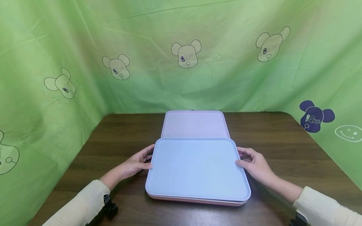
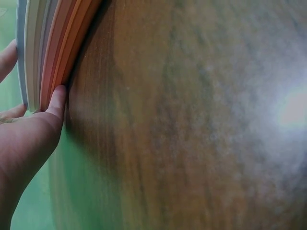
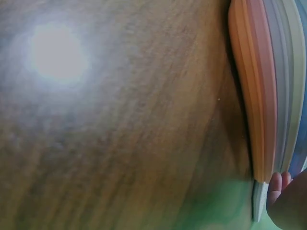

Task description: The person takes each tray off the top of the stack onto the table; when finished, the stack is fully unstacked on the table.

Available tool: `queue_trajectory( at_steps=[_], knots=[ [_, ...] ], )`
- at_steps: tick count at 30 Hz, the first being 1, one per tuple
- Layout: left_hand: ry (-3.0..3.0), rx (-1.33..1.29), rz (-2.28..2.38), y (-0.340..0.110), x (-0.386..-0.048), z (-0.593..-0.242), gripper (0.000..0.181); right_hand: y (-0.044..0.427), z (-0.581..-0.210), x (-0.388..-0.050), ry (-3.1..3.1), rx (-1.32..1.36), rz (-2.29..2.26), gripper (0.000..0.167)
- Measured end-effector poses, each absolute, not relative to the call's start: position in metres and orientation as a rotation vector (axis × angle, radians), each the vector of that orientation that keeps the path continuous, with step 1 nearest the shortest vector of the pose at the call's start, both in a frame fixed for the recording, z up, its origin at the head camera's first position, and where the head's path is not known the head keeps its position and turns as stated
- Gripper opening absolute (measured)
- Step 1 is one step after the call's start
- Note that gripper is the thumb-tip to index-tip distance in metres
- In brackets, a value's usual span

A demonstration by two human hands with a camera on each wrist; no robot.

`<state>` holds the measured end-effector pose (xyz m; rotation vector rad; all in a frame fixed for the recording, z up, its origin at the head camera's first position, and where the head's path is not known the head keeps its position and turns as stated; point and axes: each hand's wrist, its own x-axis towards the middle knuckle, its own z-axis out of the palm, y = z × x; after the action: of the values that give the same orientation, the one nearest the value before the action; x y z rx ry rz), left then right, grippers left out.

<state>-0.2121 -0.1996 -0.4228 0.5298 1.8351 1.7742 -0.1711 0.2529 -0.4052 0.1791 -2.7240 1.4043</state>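
Head view: stack of trays point(image 2: 53, 43), flat and round-cornered, at the near middle of the dark wood table point(image 1: 118, 135). Uppermost item: light blue tray point(image 1: 198, 169), rimmed, nothing on it.

Lower layers, by the wrist views: cream, grey, pinkish red and orange edges, pressed close; exact count not certain.

Behind the stack: lilac tray point(image 1: 195, 125), low on the table; whether its near edge runs under the stack cannot be told. Backdrop: green cloth point(image 1: 152, 91), printed with bear heads.

Left hand point(image 1: 133, 164): at the stack's left side, part-curled, thumb on the blue rim, one finger low against the orange edge near the table; gripping the side.

Right hand point(image 1: 255, 163): at the right side, thumb on the blue rim, other fingers curled against the side, their tips partly hidden; gripping likewise.

Handling, as judged: stiff, probably moulded plastic; each tray light, the whole pile weightier; smooth faces, liable to slide on one another; little fragility expected. Best hold: both short sides, midway along, thumbs over the top rim, fingers beneath the lowest edge for the pile, or under the blue rim for the top tray only
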Motion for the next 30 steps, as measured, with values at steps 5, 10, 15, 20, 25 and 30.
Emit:
queue_trajectory(
  at_steps=[5, 10, 15, 20, 25, 30],
  knots=[
    [1.842, 0.529, 1.765, -0.2, -0.212, -0.424, 0.086, 0.253, -0.401, -0.174, -2.666, 0.198, 1.406, 0.047],
    [1.848, 0.532, 1.767, -0.2, -0.212, -0.425, 0.086, 0.255, -0.395, -0.178, -2.676, 0.199, 1.433, 0.048],
    [1.833, 0.547, 1.784, -0.199, -0.212, -0.425, 0.087, 0.259, -0.389, -0.184, -2.717, 0.199, 1.469, 0.05],
    [1.826, 0.546, 1.789, -0.199, -0.211, -0.425, 0.09, 0.263, -0.383, -0.187, -2.733, 0.19, 1.581, 0.055],
    [1.811, 0.546, 1.801, -0.199, -0.211, -0.426, 0.092, 0.267, -0.381, -0.19, -2.716, 0.18, 1.741, 0.059],
    [1.806, 0.541, 1.806, -0.199, -0.211, -0.427, 0.092, 0.271, -0.38, -0.192, -2.703, 0.131, 1.898, 0.064]
  ],
)
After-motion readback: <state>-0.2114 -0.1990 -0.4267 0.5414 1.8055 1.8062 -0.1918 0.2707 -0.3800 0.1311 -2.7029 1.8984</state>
